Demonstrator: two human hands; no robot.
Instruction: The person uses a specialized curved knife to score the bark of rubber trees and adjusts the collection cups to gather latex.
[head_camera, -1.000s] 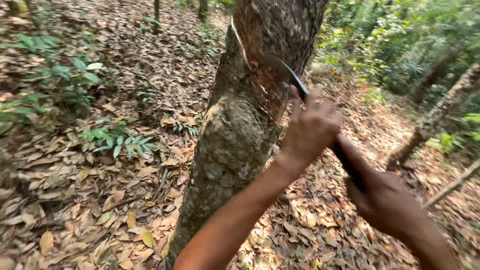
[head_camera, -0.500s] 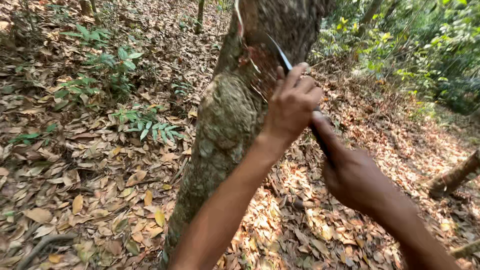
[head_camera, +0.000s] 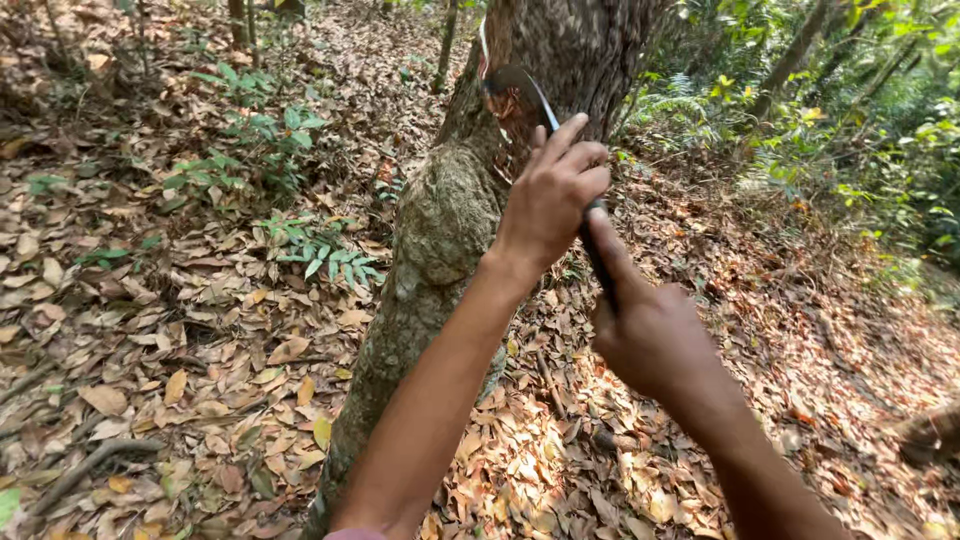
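A rough, lichen-mottled tree trunk (head_camera: 440, 230) rises through the middle of the view, with a reddish cut strip in its bark near the top. A long tapping knife (head_camera: 530, 95) with a curved metal blade presses into that cut. My left hand (head_camera: 555, 195) grips the knife high up, just behind the blade, with fingers wrapped over it. Lower down, my right hand (head_camera: 650, 335) is closed around the dark handle (head_camera: 598, 262), index finger stretched along it. The rest of the handle is hidden inside my fist.
Dry brown leaves (head_camera: 180, 340) cover the sloping ground all around the trunk. Small green plants (head_camera: 320, 255) grow to the left. Dense green undergrowth (head_camera: 860, 130) and thin trunks fill the upper right; a fallen log (head_camera: 930, 435) lies at the right edge.
Both hands and the knife have moved up and to the left along the trunk, the blade following the cut. The view has shifted, showing more slope on the right.
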